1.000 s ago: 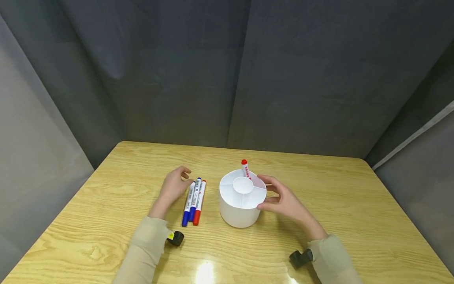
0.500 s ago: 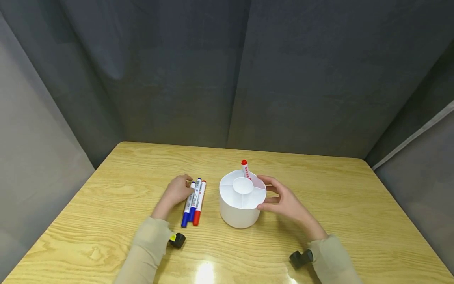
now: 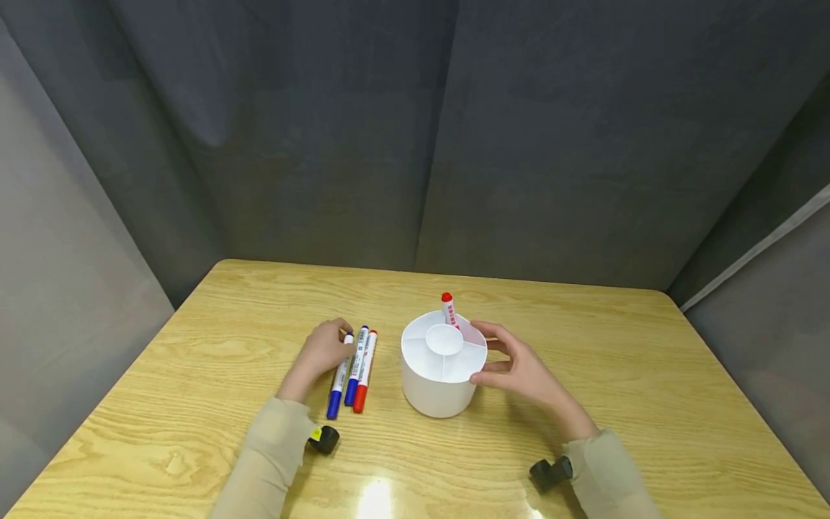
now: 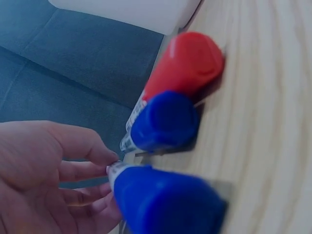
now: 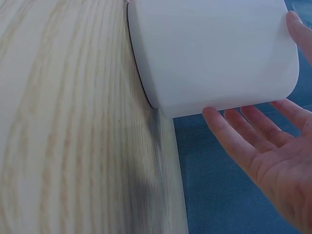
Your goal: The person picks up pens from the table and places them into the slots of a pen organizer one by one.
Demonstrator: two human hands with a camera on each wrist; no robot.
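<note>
My left hand (image 3: 332,344) pinches the upper end of a blue-capped marker (image 3: 340,376), the leftmost of three lying side by side on the wooden table (image 3: 194,375). Beside it lie a second blue marker (image 3: 355,366) and a red marker (image 3: 364,371). The left wrist view shows the held marker's blue cap (image 4: 165,200) closest, with my fingers (image 4: 97,161) on its white barrel. My right hand (image 3: 504,362) rests with fairly straight fingers (image 5: 243,141) against the right side of a white round divided holder (image 3: 441,375). A red-capped marker (image 3: 447,308) stands in the holder's back compartment.
Grey fabric walls close in the table at the back and both sides. Black wrist-mounted cameras (image 3: 322,437) (image 3: 551,472) sit at my sleeves near the front edge.
My left hand lowered onto the leftmost blue marker and took hold of its upper end. That marker slid slightly towards me, away from the other two. The right hand stayed still.
</note>
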